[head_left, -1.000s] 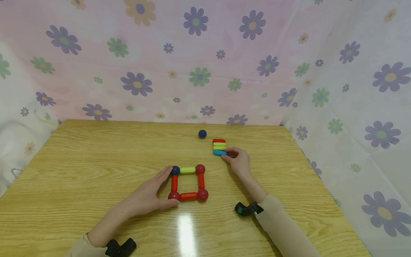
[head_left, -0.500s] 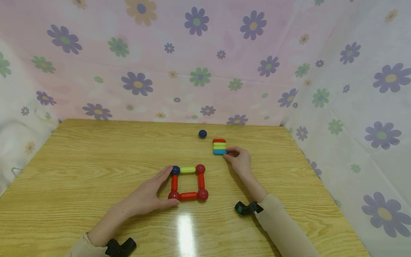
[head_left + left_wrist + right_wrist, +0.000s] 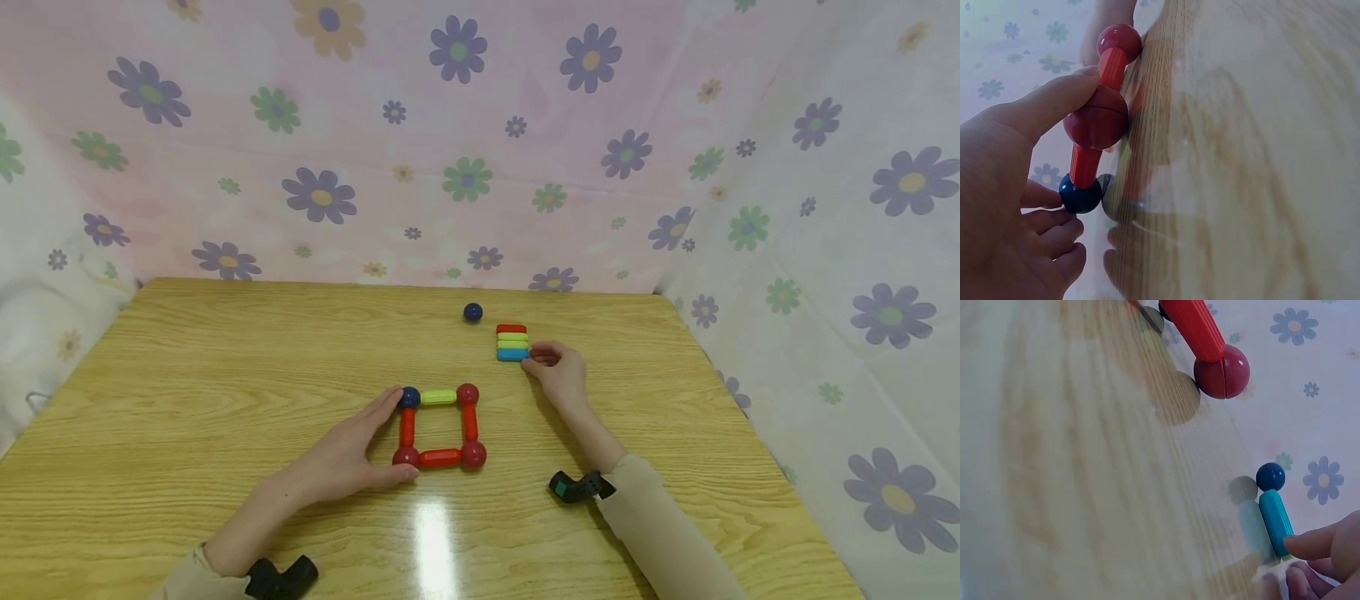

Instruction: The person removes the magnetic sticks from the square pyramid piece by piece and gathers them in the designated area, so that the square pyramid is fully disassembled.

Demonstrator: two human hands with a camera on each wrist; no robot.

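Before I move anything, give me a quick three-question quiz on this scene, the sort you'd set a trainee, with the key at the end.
1. In the head view, which colour lies at the far end of the row of loose rods?
A) blue
B) red
C) yellow-green

2. True or false: all four balls of the square frame that the left grip touches are red.

3. Fill in the blank: the right grip has its thumb touching the ____ loose rod.

Key:
1. B, the red rod.
2. False; the far-left ball is blue.
3. Blue; the right wrist view shows the thumb on the blue rod.
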